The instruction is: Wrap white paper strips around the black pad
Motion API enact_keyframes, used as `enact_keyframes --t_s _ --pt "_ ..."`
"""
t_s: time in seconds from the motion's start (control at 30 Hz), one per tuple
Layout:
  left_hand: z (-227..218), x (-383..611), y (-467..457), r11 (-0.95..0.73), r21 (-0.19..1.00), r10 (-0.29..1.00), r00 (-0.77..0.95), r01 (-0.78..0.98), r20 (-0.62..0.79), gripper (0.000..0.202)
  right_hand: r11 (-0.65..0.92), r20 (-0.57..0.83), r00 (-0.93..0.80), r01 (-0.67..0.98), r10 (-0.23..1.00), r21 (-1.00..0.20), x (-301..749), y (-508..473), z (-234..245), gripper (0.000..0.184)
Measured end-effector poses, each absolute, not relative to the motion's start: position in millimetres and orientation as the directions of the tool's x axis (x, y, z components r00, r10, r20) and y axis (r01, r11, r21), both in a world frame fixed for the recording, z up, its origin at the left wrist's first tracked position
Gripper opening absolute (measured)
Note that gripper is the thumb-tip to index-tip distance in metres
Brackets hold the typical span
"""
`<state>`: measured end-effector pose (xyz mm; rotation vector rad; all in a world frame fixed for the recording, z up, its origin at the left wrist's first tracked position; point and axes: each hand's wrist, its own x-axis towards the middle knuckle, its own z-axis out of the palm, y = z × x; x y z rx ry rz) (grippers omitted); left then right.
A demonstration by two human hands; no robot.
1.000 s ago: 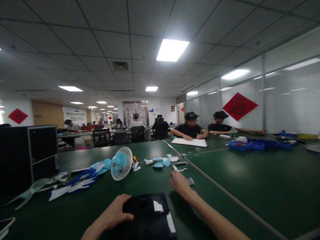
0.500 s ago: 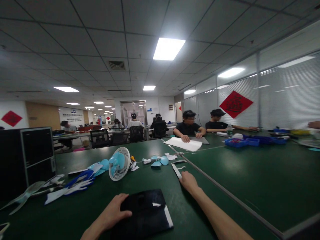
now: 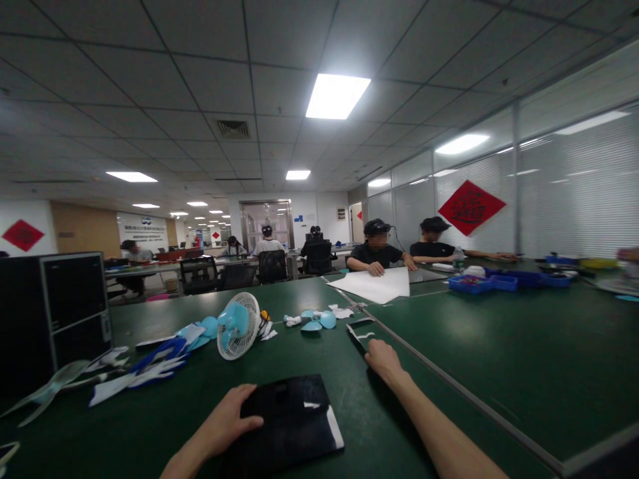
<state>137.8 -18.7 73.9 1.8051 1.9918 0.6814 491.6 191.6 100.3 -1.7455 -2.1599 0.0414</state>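
My left hand (image 3: pixel 224 422) grips the left side of a black flat case (image 3: pixel 287 426), its thumb on top and its fingers along the far edge. White patches mark the case's right side. Farther forward, my right hand (image 3: pixel 385 362) is closed on the near end of a thin dark piece with a pale rim (image 3: pixel 355 334); its exact kind does not show. A small white strip (image 3: pixel 367 334) lies beside that piece. Past my left hand stands a white fan head with light blue blades (image 3: pixel 238 327).
Light blue fan blades (image 3: pixel 313 322) lie ahead, and blue-and-white gloves (image 3: pixel 144 372) to the left. A black cabinet-like box (image 3: pixel 54 313) stands at far left. Across the green table (image 3: pixel 479 346), a co-worker handles a white sheet (image 3: pixel 374 286); blue trays (image 3: pixel 472 284) sit at right.
My right hand has shifted slightly right and the thin piece has turned, so its white side no longer shows. My left hand stays on the black case. The co-worker's white sheet has moved right.
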Motion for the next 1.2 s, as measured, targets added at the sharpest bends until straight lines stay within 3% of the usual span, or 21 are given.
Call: enact_keyframes --t_s 0.2,0.3,0.4,0.47,0.57,0.67,0.73,0.87,1.0,1.2 --pt "69.5 134.1 -13.8 0.027 0.534 0.994 -0.081 0.845 0.079 0.088 0.176 0.392 -0.068 0.953 0.918 -0.248 514.2 185.8 129.0 0.029" --pt "70.7 135.5 -14.6 0.010 0.532 0.994 -0.068 0.846 0.090 0.087 0.193 0.537 -0.001 0.933 0.843 -0.302 519.8 177.3 144.4 0.033" --pt "73.0 137.0 -15.9 0.003 0.550 0.993 -0.066 0.835 0.095 0.085 0.350 0.680 0.048 0.830 0.732 -0.435 516.7 168.7 153.6 0.031" --pt "74.8 136.5 -15.7 0.008 0.566 0.987 -0.096 0.824 0.126 0.082 0.498 0.700 0.038 0.675 0.713 -0.544 510.6 164.5 155.8 0.028" --pt "79.5 132.3 -13.4 -0.015 0.595 0.944 -0.185 0.803 0.273 0.070 0.572 0.591 -0.047 0.325 0.805 -0.753 497.3 158.8 155.1 0.022" --pt "88.3 126.5 -11.6 -0.070 0.647 0.856 -0.287 0.759 0.430 0.061 0.407 0.396 -0.206 0.011 0.895 -0.913 481.1 149.8 152.3 0.020" --pt "95.4 124.5 -11.9 -0.131 0.701 0.819 -0.322 0.701 0.475 0.060 0.293 0.309 -0.319 -0.097 0.896 -0.951 470.1 141.7 149.3 0.021" --pt "107.0 129.4 -16.8 -0.252 0.832 0.870 -0.260 0.494 0.418 0.063 0.171 0.214 -0.511 -0.130 0.833 -0.977 450.0 124.6 140.5 0.023" --pt "113.3 142.5 -24.1 -0.242 0.910 0.926 -0.201 0.338 0.321 0.064 0.165 0.167 -0.586 -0.056 0.793 -0.985 435.5 111.6 132.4 0.023" --pt "118.0 151.0 -27.6 -0.200 0.847 0.904 -0.241 0.492 0.353 0.064 0.193 0.143 -0.597 0.020 0.789 -0.981 425.5 114.2 117.7 0.020"
